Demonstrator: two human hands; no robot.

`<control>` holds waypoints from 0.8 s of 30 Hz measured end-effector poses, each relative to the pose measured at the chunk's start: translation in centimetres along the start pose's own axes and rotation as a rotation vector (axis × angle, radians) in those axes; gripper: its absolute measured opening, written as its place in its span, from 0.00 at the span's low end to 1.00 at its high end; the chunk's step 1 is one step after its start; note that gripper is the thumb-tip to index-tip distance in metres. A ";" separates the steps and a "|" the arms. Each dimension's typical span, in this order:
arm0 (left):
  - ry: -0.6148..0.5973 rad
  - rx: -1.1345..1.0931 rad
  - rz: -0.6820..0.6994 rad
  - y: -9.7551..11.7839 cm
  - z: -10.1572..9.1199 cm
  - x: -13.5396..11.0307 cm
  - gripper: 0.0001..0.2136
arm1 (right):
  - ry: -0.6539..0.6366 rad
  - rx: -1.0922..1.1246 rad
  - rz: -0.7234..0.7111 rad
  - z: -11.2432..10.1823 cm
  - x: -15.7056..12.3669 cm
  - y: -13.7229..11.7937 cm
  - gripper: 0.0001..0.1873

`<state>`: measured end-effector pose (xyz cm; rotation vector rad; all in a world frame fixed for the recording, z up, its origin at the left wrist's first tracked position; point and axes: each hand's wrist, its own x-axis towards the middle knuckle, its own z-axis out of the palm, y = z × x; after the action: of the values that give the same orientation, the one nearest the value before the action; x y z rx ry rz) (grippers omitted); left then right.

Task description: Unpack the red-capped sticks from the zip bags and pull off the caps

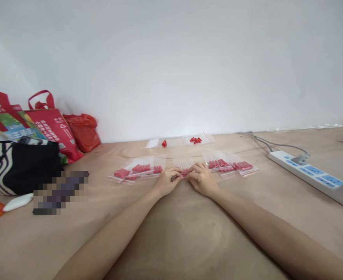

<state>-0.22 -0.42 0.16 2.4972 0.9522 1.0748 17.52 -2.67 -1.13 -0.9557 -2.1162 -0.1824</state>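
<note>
Both hands meet at the near edge of a small clear zip bag point(183, 161) that has red pieces in it. My left hand point(168, 181) is closed, with its fingertips pinched at the left of that edge. On the right, my right hand point(202, 179) pinches the same edge, its thumb and fingers together. The fingers partly cover the red pieces. Left of the hands, overlapping zip bags point(140, 167) hold rows of small red tube-like pieces. More filled zip bags point(218, 163) lie just past my right hand, overlapping towards the right.
Farther back, loose red pieces point(195, 140) rest on a clear bag near the wall. A white power strip point(311, 173) with a grey cord lies at the right. Shopping bags point(53, 130), a black pouch point(37, 165) and a blurred-out item point(62, 192) occupy the left.
</note>
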 end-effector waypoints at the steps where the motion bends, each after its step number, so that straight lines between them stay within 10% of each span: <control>1: 0.011 -0.012 -0.007 0.1 0.0 0.0 0.04 | -0.003 0.022 0.004 0.0 0.0 0.0 0.08; 24: 0.211 -0.062 -0.195 0.3 0.7 -0.3 0.05 | -0.086 0.065 0.025 0.0 0.3 -0.9 0.08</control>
<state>0.27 -0.86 -0.31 2.2200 1.1734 1.2992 16.75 -3.11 -0.77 -0.9661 -2.1740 -0.0599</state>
